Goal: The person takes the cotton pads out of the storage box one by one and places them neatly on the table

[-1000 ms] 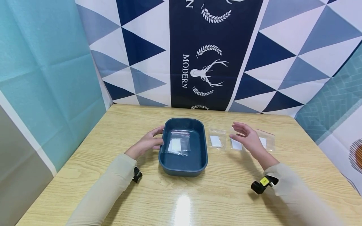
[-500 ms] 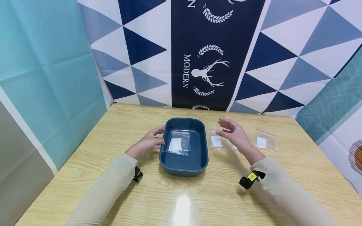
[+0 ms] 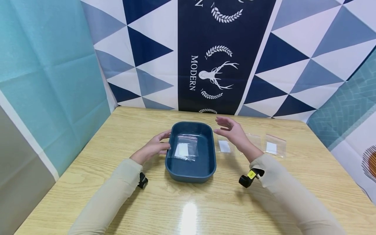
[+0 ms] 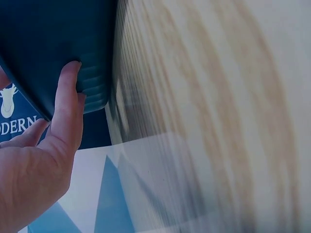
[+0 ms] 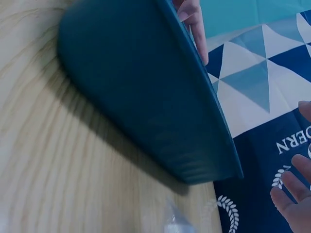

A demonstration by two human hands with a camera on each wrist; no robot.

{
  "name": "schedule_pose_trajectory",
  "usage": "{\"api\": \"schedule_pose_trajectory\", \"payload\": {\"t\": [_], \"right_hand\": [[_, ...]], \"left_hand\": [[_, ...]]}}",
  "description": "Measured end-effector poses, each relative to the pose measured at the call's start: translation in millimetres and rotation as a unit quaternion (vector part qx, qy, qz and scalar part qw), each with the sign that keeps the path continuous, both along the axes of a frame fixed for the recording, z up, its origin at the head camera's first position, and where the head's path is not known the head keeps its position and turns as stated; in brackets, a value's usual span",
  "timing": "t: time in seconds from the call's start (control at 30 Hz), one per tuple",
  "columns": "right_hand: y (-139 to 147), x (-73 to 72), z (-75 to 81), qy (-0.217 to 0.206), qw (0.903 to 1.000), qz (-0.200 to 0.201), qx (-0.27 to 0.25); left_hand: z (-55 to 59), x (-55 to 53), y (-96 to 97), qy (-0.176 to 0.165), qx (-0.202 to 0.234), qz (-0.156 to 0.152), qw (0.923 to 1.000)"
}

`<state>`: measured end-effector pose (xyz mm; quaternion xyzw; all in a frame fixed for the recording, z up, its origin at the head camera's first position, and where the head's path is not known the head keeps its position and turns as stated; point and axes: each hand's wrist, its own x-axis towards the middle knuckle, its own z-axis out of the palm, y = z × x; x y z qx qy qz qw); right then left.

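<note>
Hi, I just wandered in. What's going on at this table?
A person's left hand touches the side of a blue tub. Their right hand hovers beside the opposite rim, apart from the tub and holding nothing. Inside the tub lie overlapping clear bags with white pieces. Three more clear bags lie on the wooden table to the right, the middle one partly hidden by the right arm.

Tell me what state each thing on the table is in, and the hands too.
Blue bin: upright, uncovered, holding bags.
Bags inside the bin: lying flat, overlapping; seals too small to judge.
Three bags right of the bin: lying on the table, two partly hidden from view.
Left hand: touching the bin's outer side.
Right hand: raised near the bin's right rim, holding nothing.
</note>
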<state>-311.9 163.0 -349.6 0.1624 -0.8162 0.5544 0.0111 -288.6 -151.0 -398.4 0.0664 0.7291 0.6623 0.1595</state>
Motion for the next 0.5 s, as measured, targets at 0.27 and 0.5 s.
{"api": "schedule_pose_trajectory", "payload": {"t": [0.27,0.5], "right_hand": [[-18.8,-10.3,4.8,-0.012,0.9999,0.008,-0.003],[-34.5,-17.6,7.2,-0.009,0.9998,0.018,0.0]], "left_hand": [[0.7,0.4,-0.1,0.003,-0.001,0.0,1.0],[1.4,1.4,0.4,0.0,-0.006,0.005,1.0]]}}
